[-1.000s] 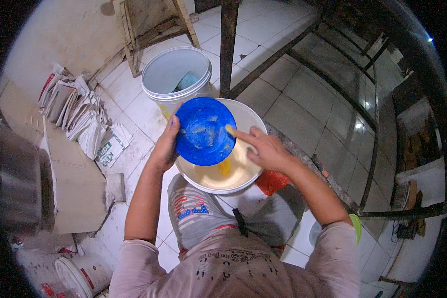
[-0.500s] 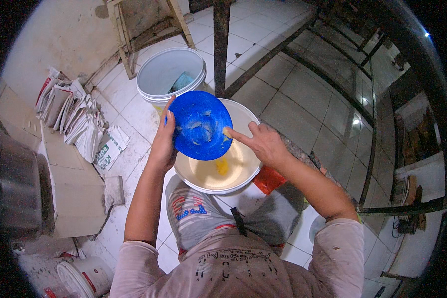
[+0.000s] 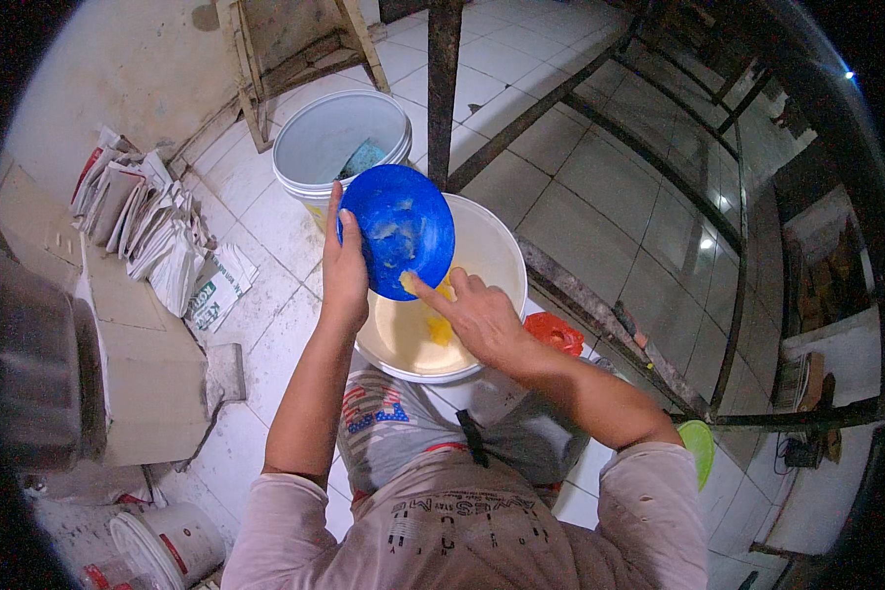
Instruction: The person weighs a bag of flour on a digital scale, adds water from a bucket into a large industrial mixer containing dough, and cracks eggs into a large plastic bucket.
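My left hand [image 3: 346, 261] grips a blue plastic dish [image 3: 401, 224] by its left edge, with pale smears on the dish's surface. My right hand [image 3: 482, 320] is at the dish's lower rim, index finger stretched onto it with yellow stuff at the tip, the other fingers apart and loosely bent. Beneath both is a large white bucket [image 3: 497, 236] between my knees, with pale yellow contents and a brighter yellow patch [image 3: 441, 330]. Behind it stands a second white bucket [image 3: 315, 133] with a light blue item [image 3: 364, 152] inside.
Folded sacks [image 3: 138, 206] and a cardboard sheet [image 3: 147, 383] lie left, beside a metal vessel [image 3: 39, 354]. A white bucket [image 3: 157, 546] is at lower left. A dark metal frame [image 3: 441, 98] stands ahead and right. A red plastic bag [image 3: 553, 332] and green round item [image 3: 695, 447] are at right.
The blue dish has moved slightly up in view. My right index finger has slid from the dish's right edge down and left to its lower rim.
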Demonstrator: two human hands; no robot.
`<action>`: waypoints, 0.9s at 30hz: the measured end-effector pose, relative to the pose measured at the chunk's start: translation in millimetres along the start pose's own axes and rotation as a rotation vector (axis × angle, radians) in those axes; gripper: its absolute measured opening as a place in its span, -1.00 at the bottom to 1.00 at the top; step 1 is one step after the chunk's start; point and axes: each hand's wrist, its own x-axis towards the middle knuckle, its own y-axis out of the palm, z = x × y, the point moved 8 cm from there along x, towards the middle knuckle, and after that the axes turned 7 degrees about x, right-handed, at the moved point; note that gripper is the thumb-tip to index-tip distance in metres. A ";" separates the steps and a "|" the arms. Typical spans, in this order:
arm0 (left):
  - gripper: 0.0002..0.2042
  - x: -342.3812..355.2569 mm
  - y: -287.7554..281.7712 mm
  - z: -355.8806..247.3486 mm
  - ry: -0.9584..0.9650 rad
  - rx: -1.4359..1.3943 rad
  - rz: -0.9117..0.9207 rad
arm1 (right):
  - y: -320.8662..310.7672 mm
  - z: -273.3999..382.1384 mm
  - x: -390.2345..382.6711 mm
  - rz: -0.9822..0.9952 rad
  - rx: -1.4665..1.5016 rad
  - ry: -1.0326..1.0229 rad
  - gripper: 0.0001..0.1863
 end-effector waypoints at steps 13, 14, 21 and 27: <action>-0.52 -6.3 -16.2 54.8 -0.474 -0.567 0.281 | -28.9 -72.1 -3.2 -0.114 -0.026 0.062 -0.28; -0.50 -8.7 -15.3 57.2 -0.496 -0.581 0.274 | -30.3 -72.0 -4.4 -0.167 -0.028 0.065 -0.26; -0.51 -17.5 -10.7 55.3 -0.459 -0.586 0.130 | -19.4 -54.9 -11.5 -0.277 -0.018 0.090 -0.32; -0.39 -24.3 -2.9 37.7 -0.275 -0.405 0.103 | -10.5 -8.4 -15.9 -0.177 0.253 -0.050 -0.25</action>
